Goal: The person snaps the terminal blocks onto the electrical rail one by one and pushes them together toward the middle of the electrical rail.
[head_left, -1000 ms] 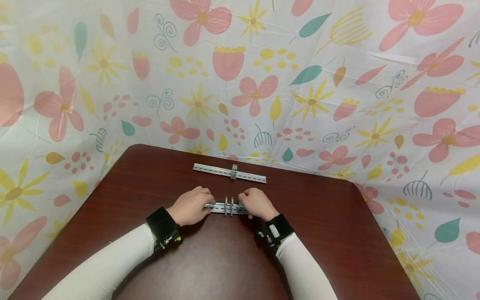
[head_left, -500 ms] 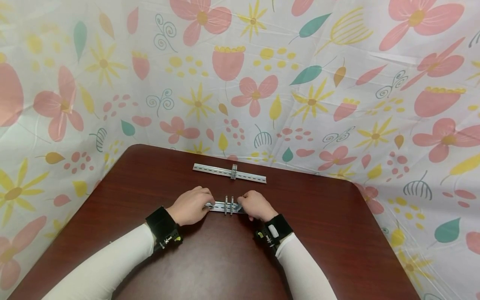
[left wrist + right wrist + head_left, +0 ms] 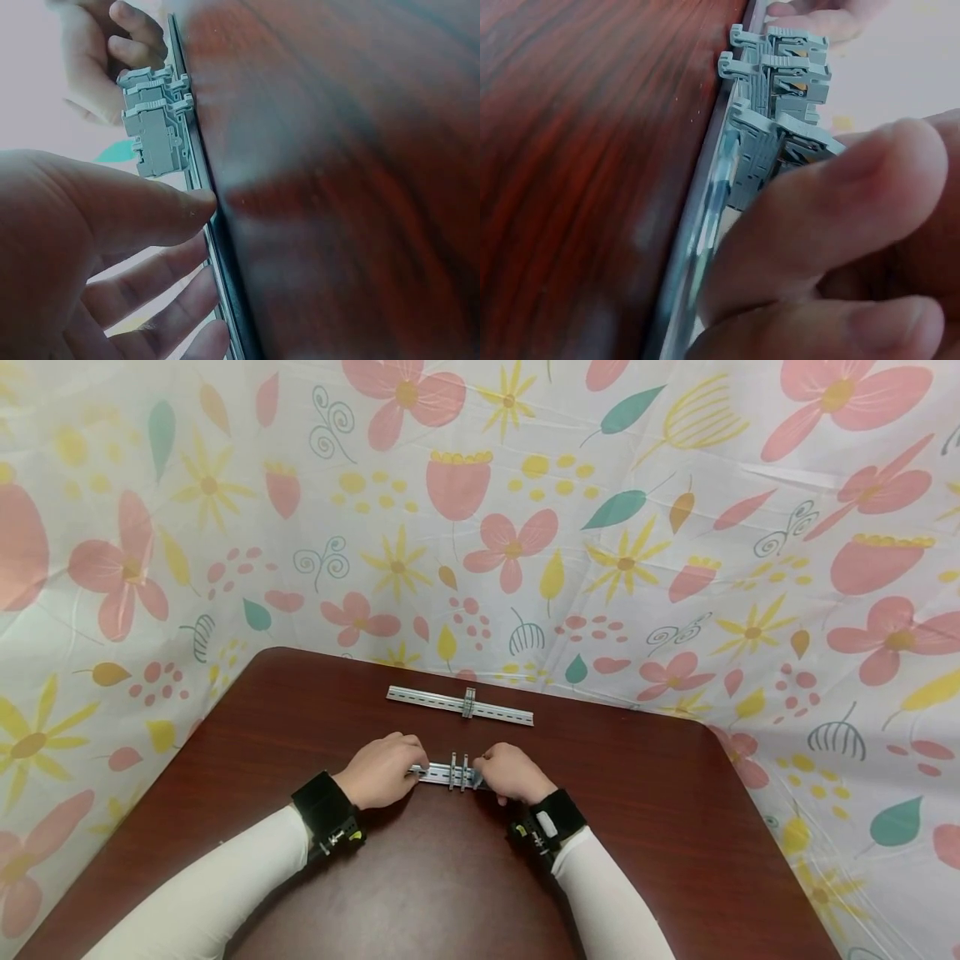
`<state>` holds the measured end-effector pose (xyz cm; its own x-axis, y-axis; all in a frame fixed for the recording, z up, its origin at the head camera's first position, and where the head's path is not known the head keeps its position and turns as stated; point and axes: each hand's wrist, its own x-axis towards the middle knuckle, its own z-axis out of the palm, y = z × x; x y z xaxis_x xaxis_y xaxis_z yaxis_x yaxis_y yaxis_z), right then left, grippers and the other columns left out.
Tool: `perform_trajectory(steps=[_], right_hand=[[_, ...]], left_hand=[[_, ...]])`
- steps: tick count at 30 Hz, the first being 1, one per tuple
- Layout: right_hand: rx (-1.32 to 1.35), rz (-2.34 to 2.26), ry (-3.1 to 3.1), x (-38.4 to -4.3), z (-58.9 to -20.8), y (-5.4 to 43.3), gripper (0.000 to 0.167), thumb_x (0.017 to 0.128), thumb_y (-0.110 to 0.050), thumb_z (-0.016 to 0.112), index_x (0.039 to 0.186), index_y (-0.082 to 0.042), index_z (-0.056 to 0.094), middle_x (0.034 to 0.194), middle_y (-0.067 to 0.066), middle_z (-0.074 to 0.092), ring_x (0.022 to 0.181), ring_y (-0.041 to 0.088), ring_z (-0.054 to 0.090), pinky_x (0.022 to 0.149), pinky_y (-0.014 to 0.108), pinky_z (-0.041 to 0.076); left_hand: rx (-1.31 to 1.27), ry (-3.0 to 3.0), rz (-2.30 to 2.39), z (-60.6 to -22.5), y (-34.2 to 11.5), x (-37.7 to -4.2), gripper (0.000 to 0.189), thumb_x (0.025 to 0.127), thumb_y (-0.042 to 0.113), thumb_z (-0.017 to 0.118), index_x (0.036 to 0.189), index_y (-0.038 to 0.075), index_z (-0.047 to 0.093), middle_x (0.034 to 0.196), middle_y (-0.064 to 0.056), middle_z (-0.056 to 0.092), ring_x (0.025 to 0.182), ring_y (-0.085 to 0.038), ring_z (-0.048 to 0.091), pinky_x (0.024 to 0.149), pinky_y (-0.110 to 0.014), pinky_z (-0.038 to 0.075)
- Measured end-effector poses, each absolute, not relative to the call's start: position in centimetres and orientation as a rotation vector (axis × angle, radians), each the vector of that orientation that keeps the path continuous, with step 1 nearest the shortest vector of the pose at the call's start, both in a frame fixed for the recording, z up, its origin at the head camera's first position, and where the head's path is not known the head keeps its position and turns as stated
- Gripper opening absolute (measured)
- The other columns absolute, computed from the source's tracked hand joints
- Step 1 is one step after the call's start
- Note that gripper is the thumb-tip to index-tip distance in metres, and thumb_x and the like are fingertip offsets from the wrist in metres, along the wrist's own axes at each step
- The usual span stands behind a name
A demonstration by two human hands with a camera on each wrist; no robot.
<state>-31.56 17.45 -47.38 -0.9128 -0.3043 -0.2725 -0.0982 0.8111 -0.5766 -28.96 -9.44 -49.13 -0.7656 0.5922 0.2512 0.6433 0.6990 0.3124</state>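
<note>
A slotted metal DIN rail [image 3: 437,773] lies crosswise in the head view. My left hand [image 3: 382,771] grips its left end, thumb [image 3: 187,208] on the near edge and fingers on the far side in the left wrist view. Two grey terminal blocks [image 3: 453,772] stand side by side near the rail's middle. My right hand [image 3: 513,773] pinches a third terminal block [image 3: 759,154], just right of those two. In the right wrist view this block leans at an angle to the others, and fingers cover part of it. Whether it is seated on the rail, I cannot tell.
Farther back on the dark wooden table [image 3: 615,777] lies a second DIN rail [image 3: 427,698], with a small cluster of terminal blocks [image 3: 468,702] upright near its middle. A flower-patterned curtain [image 3: 480,527] hangs behind and around the table.
My right hand has shifted slightly left along the rail, bringing the pinched terminal block closer to the two standing ones. My left hand stays at the rail's left end.
</note>
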Motion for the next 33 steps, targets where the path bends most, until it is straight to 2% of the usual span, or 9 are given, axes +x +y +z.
perform_trajectory(steps=[5, 7, 15, 22, 33], right_hand=[[-0.361, -0.739, 2.672, -31.2, -47.1, 17.2, 0.046, 0.117, -0.026, 0.053, 0.072, -0.016, 0.057, 0.052, 0.003, 0.054, 0.044, 0.022, 0.06, 0.069, 0.035, 0.053], [-0.39, -0.72, 2.682, -31.1, -47.1, 17.1, 0.047, 0.117, -0.025, 0.052, 0.07, -0.016, 0.057, 0.052, 0.004, 0.055, 0.044, 0.022, 0.061, 0.07, 0.035, 0.054], [-0.432, -0.674, 2.688, -30.9, -46.8, 16.8, 0.052, 0.116, -0.021, 0.048, 0.065, -0.016, 0.055, 0.051, 0.004, 0.055, 0.043, 0.024, 0.063, 0.063, 0.035, 0.052], [-0.466, -0.594, 2.714, -30.7, -46.9, 16.5, 0.048, 0.118, -0.024, 0.047, 0.072, -0.014, 0.059, 0.056, 0.005, 0.057, 0.043, 0.022, 0.063, 0.075, 0.037, 0.057], [-0.565, -0.552, 2.732, -30.4, -47.1, 16.4, 0.05, 0.118, -0.022, 0.044, 0.072, -0.013, 0.06, 0.053, 0.003, 0.056, 0.041, 0.019, 0.06, 0.08, 0.036, 0.058]], left_hand=[[-1.01, -2.784, -0.589, -49.1, -9.5, -29.0, 0.018, 0.097, 0.002, 0.079, 0.109, 0.013, 0.085, 0.111, -0.003, 0.074, 0.105, -0.028, 0.067, 0.089, -0.044, 0.059], [-1.01, -2.783, -0.587, -49.2, -9.4, -29.0, 0.017, 0.097, 0.002, 0.079, 0.108, 0.013, 0.085, 0.111, -0.003, 0.074, 0.106, -0.028, 0.067, 0.09, -0.044, 0.059], [-1.012, -2.789, -0.588, -49.2, -9.5, -29.0, 0.014, 0.098, 0.004, 0.08, 0.107, 0.013, 0.085, 0.111, -0.003, 0.074, 0.104, -0.027, 0.066, 0.089, -0.043, 0.059], [-1.006, -2.797, -0.582, -49.2, -9.4, -29.1, 0.012, 0.099, 0.006, 0.081, 0.106, 0.013, 0.086, 0.111, -0.003, 0.074, 0.104, -0.027, 0.066, 0.089, -0.043, 0.059], [-0.994, -2.807, -0.562, -49.1, -9.3, -29.0, 0.009, 0.098, 0.009, 0.083, 0.105, 0.014, 0.086, 0.111, -0.003, 0.074, 0.106, -0.027, 0.067, 0.089, -0.044, 0.06]])
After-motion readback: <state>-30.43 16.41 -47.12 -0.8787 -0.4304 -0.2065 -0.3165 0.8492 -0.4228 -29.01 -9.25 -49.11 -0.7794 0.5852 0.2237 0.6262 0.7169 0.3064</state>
